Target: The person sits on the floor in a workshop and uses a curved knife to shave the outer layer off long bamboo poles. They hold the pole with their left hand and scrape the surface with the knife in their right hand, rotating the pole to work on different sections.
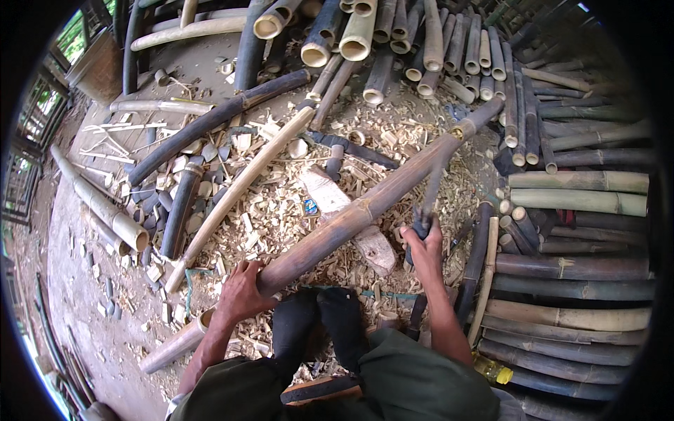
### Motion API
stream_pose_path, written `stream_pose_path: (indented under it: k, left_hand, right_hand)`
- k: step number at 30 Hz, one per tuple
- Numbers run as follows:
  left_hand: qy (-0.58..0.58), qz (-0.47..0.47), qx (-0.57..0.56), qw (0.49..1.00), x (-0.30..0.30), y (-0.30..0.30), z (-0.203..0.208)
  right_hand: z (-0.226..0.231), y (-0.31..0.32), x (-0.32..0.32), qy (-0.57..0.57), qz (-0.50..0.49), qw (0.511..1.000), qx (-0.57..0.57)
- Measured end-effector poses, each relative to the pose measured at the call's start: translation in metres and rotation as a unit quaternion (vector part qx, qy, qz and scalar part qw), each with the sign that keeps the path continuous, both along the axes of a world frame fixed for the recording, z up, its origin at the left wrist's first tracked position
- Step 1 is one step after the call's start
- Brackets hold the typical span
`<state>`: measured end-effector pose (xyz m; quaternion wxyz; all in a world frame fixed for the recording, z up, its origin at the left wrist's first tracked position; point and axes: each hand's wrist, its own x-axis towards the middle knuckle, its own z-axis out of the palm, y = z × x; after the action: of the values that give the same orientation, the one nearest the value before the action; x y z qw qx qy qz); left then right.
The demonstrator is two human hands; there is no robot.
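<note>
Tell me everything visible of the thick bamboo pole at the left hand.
The thick bamboo pole looks dark brown and round, with ringed joints and a paler patch at one joint toward its far end. It slants from lower left to upper right, crossing over the whitish wooden block. The left hand grips its near part. A blurred blade overlaps it in view; contact is unclear.

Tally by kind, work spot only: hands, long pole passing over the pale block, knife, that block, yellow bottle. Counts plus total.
Hands: 2 (left hand, right hand)
Long bamboo pole: 1
Knife, blade blurred: 1
Pale block: 1
Yellow bottle: 1
Total: 6
</note>
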<state>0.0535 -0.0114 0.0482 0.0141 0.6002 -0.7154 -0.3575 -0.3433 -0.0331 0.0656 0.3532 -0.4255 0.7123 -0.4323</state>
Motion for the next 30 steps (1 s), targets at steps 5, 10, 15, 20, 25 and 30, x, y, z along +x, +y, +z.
stream_pose_path:
  k: [5, 10, 15, 20, 25, 30]
  left_hand:
    - [-0.055, 0.044, -0.033, 0.997, -0.094, -0.027, 0.006]
    - [-0.078, 0.049, -0.115, 0.989, -0.103, -0.016, -0.035]
    - [-0.083, 0.058, -0.114, 0.988, -0.105, -0.019, -0.042]
    - [-0.059, 0.04, -0.063, 0.995, -0.095, -0.028, -0.041]
    - [-0.032, 0.037, -0.011, 0.999, -0.093, -0.039, -0.025]
    - [0.001, 0.029, 0.016, 0.999, -0.095, -0.044, -0.019]
  right_hand:
    - [-0.013, 0.009, 0.006, 0.172, 0.057, 0.977, 0.112]
    - [-0.02, 0.026, 0.057, 0.277, 0.32, 0.897, 0.129]
    - [-0.006, -0.015, 0.043, 0.288, 0.182, 0.917, 0.207]
    - [-0.021, 0.003, 0.045, 0.37, 0.265, 0.885, 0.1]
    - [-0.012, -0.004, 0.051, 0.32, 0.242, 0.899, 0.175]
    - [-0.023, -0.013, 0.031, 0.367, 0.141, 0.916, 0.084]
